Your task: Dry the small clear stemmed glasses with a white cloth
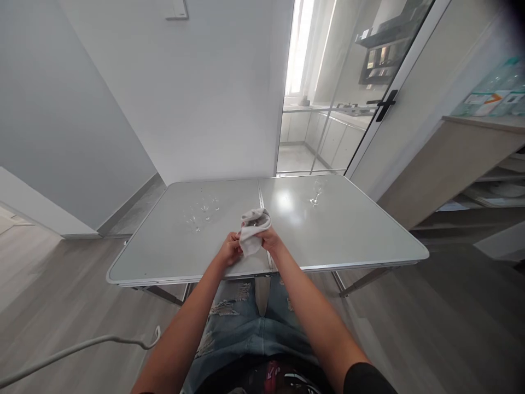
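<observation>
Just in front of me, over the near middle of the table, is a bunched white cloth [251, 241]. My left hand [231, 249] is closed at its left edge, its fingers bent against the fabric. From the right, my right hand [269, 238] grips the same cloth, with the fingers partly hidden in its folds. Something small and shiny shows in the opening of the cloth, but its kind is hard to make out. Several clear stemmed glasses [206, 210] stand on the table's left half. Another clear stemmed glass [315, 196] is at the back right.
The grey folding table [348, 235] has a metal rim and a centre seam. Behind it are a white wall [217, 98] and a glazed door with a black handle [385, 105]. Wooden shelves [463, 158] with bottles stand at right. A pale cable [94, 342] crosses at lower left.
</observation>
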A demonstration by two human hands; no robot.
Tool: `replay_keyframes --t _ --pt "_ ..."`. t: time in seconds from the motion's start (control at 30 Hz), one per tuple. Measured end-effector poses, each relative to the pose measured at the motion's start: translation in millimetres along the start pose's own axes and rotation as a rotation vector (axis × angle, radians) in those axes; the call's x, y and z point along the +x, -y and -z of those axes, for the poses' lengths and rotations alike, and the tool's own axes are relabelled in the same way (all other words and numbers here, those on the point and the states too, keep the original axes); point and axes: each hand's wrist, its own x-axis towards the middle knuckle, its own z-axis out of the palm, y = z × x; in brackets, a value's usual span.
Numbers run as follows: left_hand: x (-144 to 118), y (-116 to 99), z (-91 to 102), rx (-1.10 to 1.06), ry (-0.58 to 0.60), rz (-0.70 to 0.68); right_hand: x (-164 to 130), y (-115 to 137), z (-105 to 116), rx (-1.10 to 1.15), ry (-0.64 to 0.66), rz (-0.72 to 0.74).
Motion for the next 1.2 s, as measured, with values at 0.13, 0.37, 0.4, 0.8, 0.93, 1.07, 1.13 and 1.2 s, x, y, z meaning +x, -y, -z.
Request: replay_keyframes --t 0.13,0.37,0.4,0.8,0.93,1.07,1.13,1.2 --pt "-1 -3 -0.6 -0.035 0.127 0.114 -1 -10 10 0.101 0.102 -0.094" --pt "6 12 -1.3 0.374 -0.35 -0.206 0 -38 -22 0.078 -0.479 0.108" --pt "6 12 -1.2 0.424 -0.373 -0.228 0 -39 -26 0.06 -0.525 0.118" --pt "4 10 -5.3 0.504 -0.258 -0.221 -6 -35 -16 0.112 -0.507 0.183" --pt "4 5 -8.0 0.447 -0.279 -0.238 -4 -33 -17 0.006 -0.544 0.234" --pt "1 -5 -18.3 0.4 -0.141 -0.318 7 -21 -8 0.061 -0.641 0.307" --pt "-2 -4 -20.7 0.412 -0.083 -0.324 10 -17 -2 0.069 -0.626 0.314" --pt "-3 0 -20.1 0.44 -0.053 -0.299 10 -19 2 0.079 -0.596 0.286"
